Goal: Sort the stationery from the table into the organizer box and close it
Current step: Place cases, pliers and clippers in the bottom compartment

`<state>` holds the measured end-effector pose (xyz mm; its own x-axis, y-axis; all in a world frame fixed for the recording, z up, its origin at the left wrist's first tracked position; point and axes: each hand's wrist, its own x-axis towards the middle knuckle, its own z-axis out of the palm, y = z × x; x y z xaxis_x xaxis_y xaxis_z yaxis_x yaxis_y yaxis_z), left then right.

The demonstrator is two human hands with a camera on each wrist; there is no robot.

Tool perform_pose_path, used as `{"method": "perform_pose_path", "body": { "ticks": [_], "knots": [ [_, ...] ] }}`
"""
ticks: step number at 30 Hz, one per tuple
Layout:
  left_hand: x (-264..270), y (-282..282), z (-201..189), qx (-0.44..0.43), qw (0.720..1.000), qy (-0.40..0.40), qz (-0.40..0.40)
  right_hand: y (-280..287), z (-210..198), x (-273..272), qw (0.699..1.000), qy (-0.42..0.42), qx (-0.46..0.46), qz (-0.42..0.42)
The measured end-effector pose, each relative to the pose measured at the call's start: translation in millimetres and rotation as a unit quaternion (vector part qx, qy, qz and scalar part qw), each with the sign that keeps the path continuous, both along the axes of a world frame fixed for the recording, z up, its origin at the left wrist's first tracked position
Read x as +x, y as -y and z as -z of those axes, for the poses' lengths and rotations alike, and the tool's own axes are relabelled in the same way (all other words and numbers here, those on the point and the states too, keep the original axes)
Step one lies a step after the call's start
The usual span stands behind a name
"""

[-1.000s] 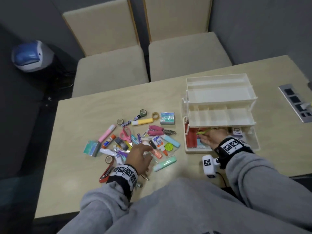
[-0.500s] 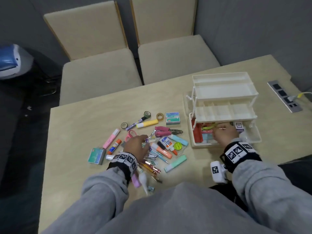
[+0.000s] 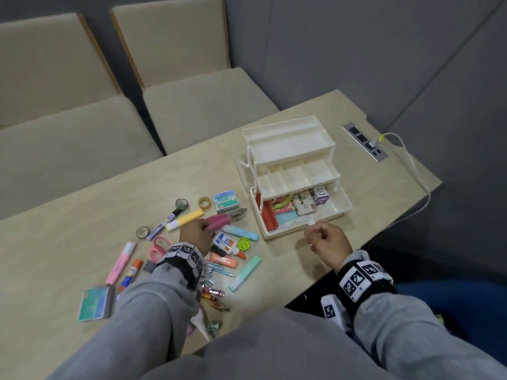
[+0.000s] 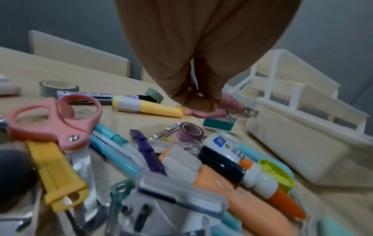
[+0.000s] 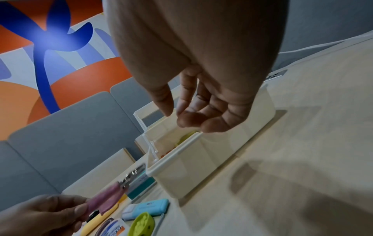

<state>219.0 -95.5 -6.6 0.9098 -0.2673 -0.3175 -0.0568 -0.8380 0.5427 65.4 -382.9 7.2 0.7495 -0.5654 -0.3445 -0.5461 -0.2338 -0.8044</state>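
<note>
The white organizer box (image 3: pixel 333 209) stands with its tiers fanned open; a red item, cards and a small box lie in its bottom tray. My left hand (image 3: pixel 205 227) grips the handles of a pink-handled metal tool (image 3: pixel 220 221) at the pile's far edge, and its fingers (image 4: pixel 201 103) pinch the pink handles (image 4: pixel 230 102) in the left wrist view. My right hand (image 3: pixel 315 235) hovers just in front of the box's front rim, fingers loosely curled and empty (image 5: pixel 181 118). Loose stationery covers the table: pink scissors (image 3: pixel 158 247), a glue bottle (image 3: pixel 227 242), a yellow highlighter (image 3: pixel 186 219).
Tape rolls (image 3: pixel 181 204), a staple box (image 3: pixel 225 199) and a mint marker (image 3: pixel 245 272) lie around the pile. A socket strip (image 3: pixel 365 146) with a white cable sits far right. Two beige chairs (image 3: pixel 197 105) stand behind the table. The table's edge runs close to my right wrist.
My right hand has come out of the box's bottom tray and now hangs in front of it. My left hand has moved across the pile and taken hold of the pink-handled tool.
</note>
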Motion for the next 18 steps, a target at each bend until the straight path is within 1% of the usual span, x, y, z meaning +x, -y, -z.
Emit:
{"method": "perform_pose_path", "body": {
  "ticks": [2,4,6,8,10,12,15,18],
  "knots": [
    [-5.2,-1.5,-10.0,-0.038,0.999,0.021,-0.03,-2.2,-2.5,6.4,1.0,0.008,0.008,-0.015],
    [-11.6,-4.4,-24.3,-0.084,0.994,0.04,-0.061,-3.3,-5.4,15.7,0.998,0.03,0.014,-0.048],
    [-17.9,-6.9,-34.4,-0.096,0.991,0.068,-0.061,-3.8,-12.6,28.2,0.995,0.057,0.014,-0.086],
    [-22.1,-6.0,-36.2,-0.109,0.989,0.09,-0.041,-2.6,-23.5,40.2,0.988,0.079,0.02,-0.133],
    [-29.8,4.8,-40.8,-0.125,0.986,0.108,0.006,1.2,-32.3,51.3,0.979,0.084,0.041,-0.183],
    [-40.1,27.0,-52.1,-0.132,0.981,0.129,0.06,7.2,-38.0,61.2,0.971,0.078,0.076,-0.214],
    [-47.6,70.3,-56.5,-0.113,0.977,0.135,0.122,28.3,-28.4,70.0,0.968,0.046,0.103,-0.224],
    [-49.7,114.9,-51.8,-0.101,0.979,0.111,0.139,60.2,-16.2,72.4,0.978,0.02,0.096,-0.186]
  ]
}}
